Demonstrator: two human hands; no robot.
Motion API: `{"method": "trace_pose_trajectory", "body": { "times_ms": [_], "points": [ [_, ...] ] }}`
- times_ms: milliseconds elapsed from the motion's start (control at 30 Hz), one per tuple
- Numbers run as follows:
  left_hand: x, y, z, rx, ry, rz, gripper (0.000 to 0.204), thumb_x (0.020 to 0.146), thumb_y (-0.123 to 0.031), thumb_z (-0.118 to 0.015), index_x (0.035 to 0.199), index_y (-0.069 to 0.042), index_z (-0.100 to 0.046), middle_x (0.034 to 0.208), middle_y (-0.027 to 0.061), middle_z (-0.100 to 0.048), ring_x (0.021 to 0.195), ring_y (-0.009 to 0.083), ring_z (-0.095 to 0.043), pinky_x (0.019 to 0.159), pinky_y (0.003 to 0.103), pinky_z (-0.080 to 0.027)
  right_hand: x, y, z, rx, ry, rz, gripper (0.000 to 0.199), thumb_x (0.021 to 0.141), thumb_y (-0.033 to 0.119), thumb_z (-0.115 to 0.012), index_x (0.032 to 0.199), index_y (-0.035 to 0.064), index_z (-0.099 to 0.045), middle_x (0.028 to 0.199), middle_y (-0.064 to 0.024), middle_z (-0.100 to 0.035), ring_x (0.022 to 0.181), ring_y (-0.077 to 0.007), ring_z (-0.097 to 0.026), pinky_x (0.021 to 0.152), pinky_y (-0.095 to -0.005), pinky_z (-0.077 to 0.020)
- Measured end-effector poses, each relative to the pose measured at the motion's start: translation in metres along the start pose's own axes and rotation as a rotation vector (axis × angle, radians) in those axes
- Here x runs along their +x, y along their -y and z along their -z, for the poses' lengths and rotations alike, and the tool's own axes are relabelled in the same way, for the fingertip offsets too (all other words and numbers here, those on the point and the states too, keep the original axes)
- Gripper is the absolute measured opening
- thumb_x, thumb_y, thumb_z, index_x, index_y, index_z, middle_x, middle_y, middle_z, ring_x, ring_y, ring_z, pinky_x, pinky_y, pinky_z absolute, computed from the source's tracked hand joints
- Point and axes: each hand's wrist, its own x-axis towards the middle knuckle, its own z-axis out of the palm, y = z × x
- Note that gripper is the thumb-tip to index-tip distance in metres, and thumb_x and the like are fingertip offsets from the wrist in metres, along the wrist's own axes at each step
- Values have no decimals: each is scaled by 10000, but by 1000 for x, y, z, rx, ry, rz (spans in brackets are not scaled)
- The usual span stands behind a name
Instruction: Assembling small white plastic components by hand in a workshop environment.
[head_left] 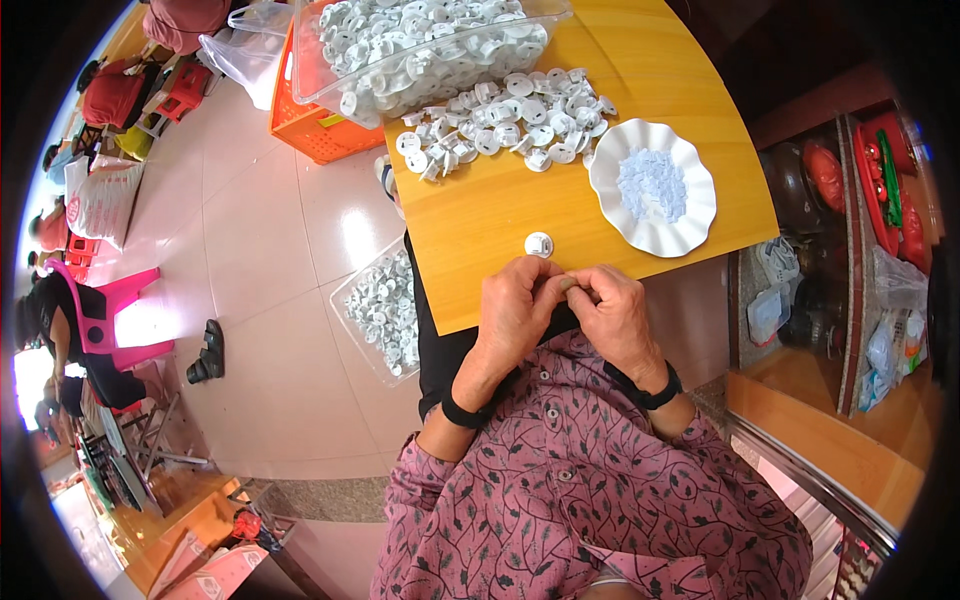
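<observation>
Close together at the table's near edge, my left hand and my right hand meet at their fingertips. Both are closed in a pinch; what sits between the fingers, if anything, is too small or hidden to make out. Just beyond my left fingers lies a single round white plastic part with a dark slot. A white scalloped plate stands to the right, holding a heap of small pale bluish-white pieces. Farther back spreads a loose pile of similar white plastic parts.
A clear bin full of white parts stands at the back left, by an orange crate. Another clear tray of parts rests on the floor to the left. Shelves stand right. A pink chair and people are far left.
</observation>
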Motion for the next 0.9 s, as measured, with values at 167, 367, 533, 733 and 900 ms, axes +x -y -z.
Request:
{"method": "trace_pose_trajectory", "body": {
  "times_ms": [167,367,533,733,900],
  "points": [
    [0,0,0,-81,-3,58,169,962,-126,-681,930,36,-643,715,36,-657,632,85,-615,569,227,-501,0,0,-2,207,12,-160,98,867,18,-693,957,-16,-678,843,-138,-711,757,-253,-705,668,-341,-549],
    [2,0,7,-534,105,348,245,1022,-228,-607,995,15,-611,752,21,-629,603,68,-560,531,207,-458,3,5,-2,396,22,-219,143,922,23,-662,1048,-44,-661,901,-96,-726,813,-136,-706,730,-283,-569],
    [3,3,9,-622,95,366,242,1023,-228,-605,989,11,-616,755,24,-631,614,72,-568,536,208,-463,3,5,-3,467,42,-251,143,924,16,-658,1059,-31,-660,925,-86,-709,789,-132,-691,712,-275,-559],
    [4,1,8,-587,86,363,230,1016,-217,-617,993,12,-619,749,26,-630,621,78,-574,540,211,-468,3,-1,-6,445,17,-177,55,931,24,-654,975,-9,-647,902,-56,-622,755,-112,-639,658,-256,-524],
    [4,6,4,-335,-52,317,215,993,-190,-652,1018,23,-625,753,11,-620,637,75,-575,545,228,-470,4,-3,-8,395,-12,-175,49,919,26,-661,919,-11,-629,859,-48,-589,693,-105,-584,607,-254,-482]
  ]
}}
